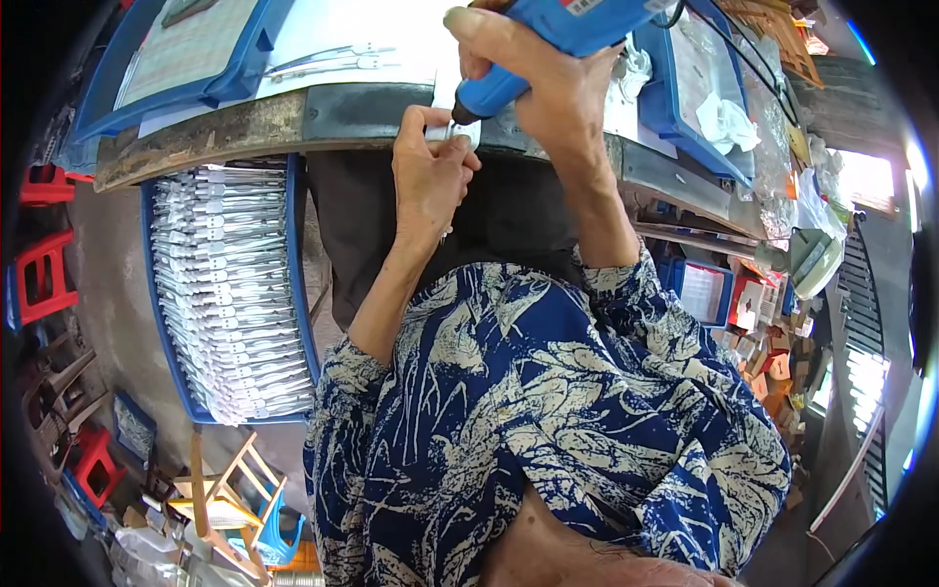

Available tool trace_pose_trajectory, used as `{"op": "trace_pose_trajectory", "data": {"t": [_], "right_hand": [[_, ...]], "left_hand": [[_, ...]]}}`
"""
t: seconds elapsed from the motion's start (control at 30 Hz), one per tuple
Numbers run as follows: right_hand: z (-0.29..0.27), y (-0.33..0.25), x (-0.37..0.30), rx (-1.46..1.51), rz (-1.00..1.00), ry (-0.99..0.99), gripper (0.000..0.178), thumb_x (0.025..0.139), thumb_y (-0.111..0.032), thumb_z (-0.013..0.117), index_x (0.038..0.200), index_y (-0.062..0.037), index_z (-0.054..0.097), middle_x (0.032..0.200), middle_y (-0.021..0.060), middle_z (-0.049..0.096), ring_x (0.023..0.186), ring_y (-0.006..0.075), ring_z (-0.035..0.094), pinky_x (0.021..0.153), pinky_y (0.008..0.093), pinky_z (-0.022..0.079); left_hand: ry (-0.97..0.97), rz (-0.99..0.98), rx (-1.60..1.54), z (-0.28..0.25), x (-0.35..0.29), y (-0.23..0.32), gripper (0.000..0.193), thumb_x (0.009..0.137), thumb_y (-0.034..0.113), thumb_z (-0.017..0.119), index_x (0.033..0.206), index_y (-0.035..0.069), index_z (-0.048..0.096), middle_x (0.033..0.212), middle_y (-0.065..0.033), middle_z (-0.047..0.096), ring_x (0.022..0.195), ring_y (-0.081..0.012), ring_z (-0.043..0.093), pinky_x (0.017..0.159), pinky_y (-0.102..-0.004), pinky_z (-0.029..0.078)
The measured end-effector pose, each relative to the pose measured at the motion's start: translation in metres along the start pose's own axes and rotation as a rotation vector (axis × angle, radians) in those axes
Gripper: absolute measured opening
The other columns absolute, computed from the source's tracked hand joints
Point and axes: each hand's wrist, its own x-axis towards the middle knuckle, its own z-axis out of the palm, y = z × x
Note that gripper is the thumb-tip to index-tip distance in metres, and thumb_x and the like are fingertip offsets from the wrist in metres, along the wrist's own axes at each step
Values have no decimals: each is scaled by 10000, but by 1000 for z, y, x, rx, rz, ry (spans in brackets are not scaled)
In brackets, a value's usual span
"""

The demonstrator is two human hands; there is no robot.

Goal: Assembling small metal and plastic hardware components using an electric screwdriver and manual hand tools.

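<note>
My right hand (562, 83) is wrapped around a blue power screwdriver (499, 90), which slants down to the left. The dark tip of the tool meets a small white and silver part (473, 132) at the table's front edge. My left hand (428, 171) pinches that part between thumb and fingers; the fingers cover much of it. Behind my left hand, a few long thin metal pieces with white ends (367, 61) lie on a white surface.
To the left below the table, a blue tray (301, 293) holds several rows of similar long metal pieces. Blue trays (220, 88) stand on the worn table (352, 110) at both sides; the right one (675, 108) has crumpled plastic in it. Red stools (44, 279) stand far left.
</note>
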Motion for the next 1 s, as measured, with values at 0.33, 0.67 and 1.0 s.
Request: {"op": "trace_pose_trajectory", "data": {"t": [0.33,0.67,1.0], "right_hand": [[-21,-8,-18,509,558,-29,97,789,74,553,883,54,560,732,94,571,556,146,560,487,264,450],[-27,-9,-27,570,781,163,229,683,-145,751,795,-11,602,655,64,613,551,128,612,507,228,504],[-35,-8,-30,460,650,60,155,739,-8,643,821,-11,511,633,77,569,520,127,557,493,248,469]], "left_hand": [[11,9,43,-3,-2,3,173,837,-8,485,993,32,422,578,-65,541,420,-64,433,341,-204,301],[-103,-79,-50,-10,-8,19,210,843,15,476,1032,33,387,587,-81,530,410,-67,403,334,-198,271],[21,726,1222,-36,49,95,164,827,44,485,983,86,514,686,-140,594,661,-330,579,608,-421,438]]}}
